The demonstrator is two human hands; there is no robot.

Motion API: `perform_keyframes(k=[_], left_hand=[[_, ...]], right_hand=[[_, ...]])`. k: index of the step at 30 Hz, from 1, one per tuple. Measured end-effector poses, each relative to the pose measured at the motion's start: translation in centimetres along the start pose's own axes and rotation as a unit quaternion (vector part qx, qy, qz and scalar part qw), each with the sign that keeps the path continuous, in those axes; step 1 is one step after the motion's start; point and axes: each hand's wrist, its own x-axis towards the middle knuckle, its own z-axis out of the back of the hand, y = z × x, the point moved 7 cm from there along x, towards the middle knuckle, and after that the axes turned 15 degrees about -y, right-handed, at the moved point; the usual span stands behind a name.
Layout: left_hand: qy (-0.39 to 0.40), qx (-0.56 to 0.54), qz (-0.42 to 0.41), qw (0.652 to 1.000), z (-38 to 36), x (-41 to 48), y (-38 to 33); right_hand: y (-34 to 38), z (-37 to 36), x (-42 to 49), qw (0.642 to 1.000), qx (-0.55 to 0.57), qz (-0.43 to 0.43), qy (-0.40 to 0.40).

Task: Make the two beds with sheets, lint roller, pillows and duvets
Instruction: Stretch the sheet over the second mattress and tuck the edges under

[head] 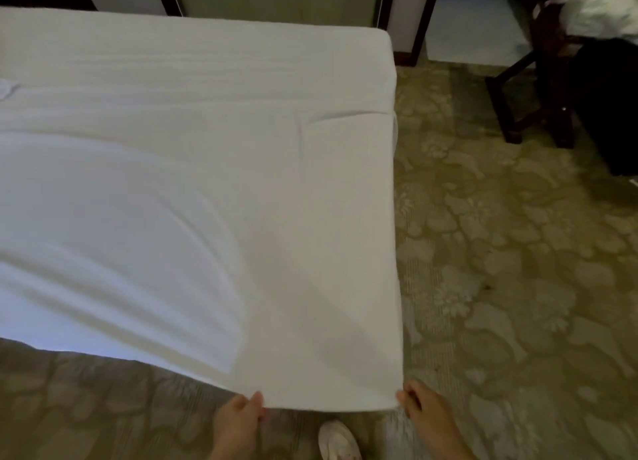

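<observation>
In the head view I see the white sheet [207,190] spread over the bed [310,52], with its near corner lifted above the patterned carpet [518,287]. Of my hands, the left hand [240,416] and the right hand [423,413] both pinch the sheet's near edge. A white shoe [338,440] is between them.
</observation>
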Motion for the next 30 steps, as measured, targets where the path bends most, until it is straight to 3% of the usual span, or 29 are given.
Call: perform_keyframes(k=[8, 20, 27, 30], left_hand=[[0.013, -0.038, 0.027, 0.999, 0.2, 0.5, 4.3], [0.054, -0.06, 0.003, 0.997, 1.3, -0.6, 3.3], [0.096, -0.052, 0.073, 0.991, 0.6, 1.1, 5.6], [0.159, 0.015, 0.072, 0.985, 0.9, 2.9, 5.5]], right_hand=[[-2.5, -2.4, -3.2, 0.998, 0.018, -0.021, -0.056], [-2.4, -0.8, -6.9, 0.986, -0.005, 0.04, -0.161], [-1.5, -2.2, -6.7, 0.975, -0.028, -0.017, -0.221], [1.4, -3.8, -6.4, 0.965, 0.011, -0.167, -0.201]])
